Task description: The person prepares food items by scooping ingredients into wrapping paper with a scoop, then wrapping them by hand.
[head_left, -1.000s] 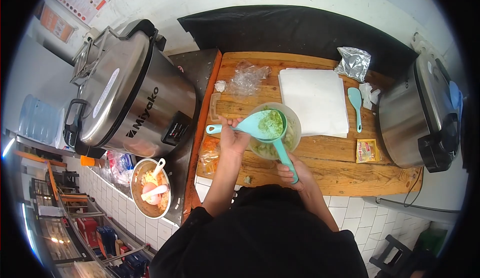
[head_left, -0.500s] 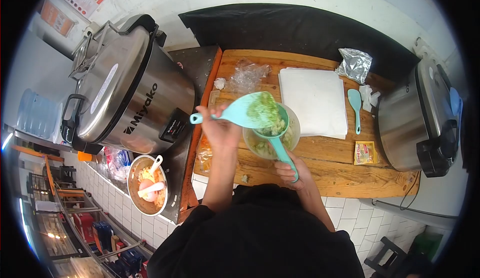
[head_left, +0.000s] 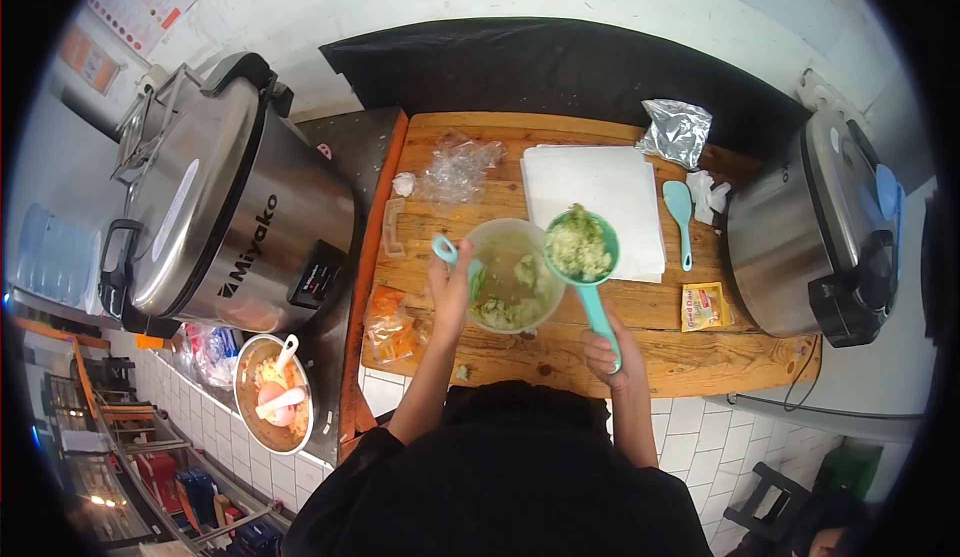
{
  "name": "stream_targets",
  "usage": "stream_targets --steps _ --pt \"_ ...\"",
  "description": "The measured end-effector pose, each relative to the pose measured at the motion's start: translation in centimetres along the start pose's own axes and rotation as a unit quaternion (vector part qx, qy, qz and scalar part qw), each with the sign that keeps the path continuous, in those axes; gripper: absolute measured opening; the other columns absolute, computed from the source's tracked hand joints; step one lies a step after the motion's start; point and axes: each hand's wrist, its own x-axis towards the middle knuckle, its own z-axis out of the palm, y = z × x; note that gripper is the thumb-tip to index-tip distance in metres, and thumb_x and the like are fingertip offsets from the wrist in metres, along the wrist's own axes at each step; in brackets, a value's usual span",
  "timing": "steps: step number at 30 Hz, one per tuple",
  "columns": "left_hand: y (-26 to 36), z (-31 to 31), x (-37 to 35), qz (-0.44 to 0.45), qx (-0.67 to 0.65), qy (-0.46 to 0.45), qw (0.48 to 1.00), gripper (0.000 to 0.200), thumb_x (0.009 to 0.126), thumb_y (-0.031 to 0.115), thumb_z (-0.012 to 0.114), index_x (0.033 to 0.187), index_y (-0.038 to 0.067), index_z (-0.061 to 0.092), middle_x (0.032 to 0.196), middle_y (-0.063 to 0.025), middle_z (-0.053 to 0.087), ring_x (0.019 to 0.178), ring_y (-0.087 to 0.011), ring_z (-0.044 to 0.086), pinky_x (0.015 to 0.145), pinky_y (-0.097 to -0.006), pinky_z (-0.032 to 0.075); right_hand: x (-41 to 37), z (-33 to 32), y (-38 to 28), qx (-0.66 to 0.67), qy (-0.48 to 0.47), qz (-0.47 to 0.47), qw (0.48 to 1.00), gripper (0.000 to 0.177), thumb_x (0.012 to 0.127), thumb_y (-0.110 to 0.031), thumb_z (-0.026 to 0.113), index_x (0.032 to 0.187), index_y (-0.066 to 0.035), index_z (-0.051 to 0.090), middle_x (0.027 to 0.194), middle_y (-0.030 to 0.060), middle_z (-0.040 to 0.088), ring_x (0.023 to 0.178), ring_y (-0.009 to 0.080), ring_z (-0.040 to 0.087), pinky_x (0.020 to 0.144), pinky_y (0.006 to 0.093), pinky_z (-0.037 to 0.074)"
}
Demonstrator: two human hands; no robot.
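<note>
My right hand (head_left: 615,357) is wrapped round the handle of a turquoise ladle (head_left: 598,319). Pale green rice (head_left: 580,245) heaps its round cup, which hangs at the right rim of a clear plastic tub (head_left: 543,319). More green rice (head_left: 515,312) lies in the bottom of that tub. At the tub's left side, my left hand (head_left: 448,292) grips a turquoise rice paddle (head_left: 445,248). The ring end of the paddle sticks up above the fingers, and its blade reaches down into the tub, mostly hidden.
Steel rice cookers stand left (head_left: 270,197) and right (head_left: 775,227). On the wooden table (head_left: 470,367) lie white paper sheets (head_left: 590,172), a second paddle (head_left: 678,212), crumpled foil (head_left: 676,132), a yellow sachet (head_left: 706,307) and an orange packet (head_left: 388,325). A pot (head_left: 242,397) holds orange-tinted rice.
The paddle has gone from above the ladle down into the tub at its left side. The ladle has shifted right, from over the tub to its rim, with rice heaped in it.
</note>
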Motion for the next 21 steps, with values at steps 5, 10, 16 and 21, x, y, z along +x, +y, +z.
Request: stream_targets --steps 5,10,16,21 --pt "-1.8 -2.0 0.5 0.158 0.218 0.067 0.961 0.038 0.079 0.023 0.064 0.105 -0.002 0.050 0.104 -0.0138 0.052 0.101 -0.0225 0.046 0.084 -0.0334 0.036 0.5 -0.2 -6.0 -0.146 0.195 -0.144 0.959 0.034 0.092 -0.036 0.034 0.116 -0.013 0.044 0.054 0.0016 0.039 0.036 0.0081 0.031 0.028 0.0187 0.026" --pt "-5.2 -5.0 -1.0 0.082 0.292 -0.065 0.951 0.065 0.079 0.021 0.063 0.128 -0.003 0.028 0.120 -0.0178 0.041 0.114 -0.0252 0.039 0.095 -0.0336 0.031 6.3 -2.5 -8.8 -0.857 0.416 -0.266 0.144 0.050 0.088 -0.020 0.044 0.134 -0.011 0.026 0.054 0.0068 0.048 0.041 0.0161 0.049 0.036 0.0264 0.041" --pt "-0.1 -2.7 -4.1 -0.222 0.081 -0.051 0.970 0.054 0.086 0.032 0.046 0.130 0.006 0.029 0.118 -0.0142 0.045 0.103 -0.0234 0.049 0.071 -0.0369 0.049 8.0 -6.3 -8.4 -0.917 0.343 -0.205 -0.002 0.084 0.072 0.001 0.052 0.139 -0.012 0.004 0.065 0.0144 0.053 0.050 0.0254 0.056 0.046 0.0326 0.048" --pt "-1.2 -4.9 -2.3 -0.227 0.075 -0.031 0.971 0.049 0.087 0.028 0.039 0.130 0.008 0.027 0.116 -0.0155 0.045 0.094 -0.0255 0.056 0.061 -0.0382 0.053 8.2 -4.8 -7.3 -0.912 0.359 -0.187 0.065 0.080 0.075 -0.001 0.052 0.139 -0.012 0.005 0.065 0.0149 0.052 0.050 0.0254 0.055 0.047 0.0329 0.048"
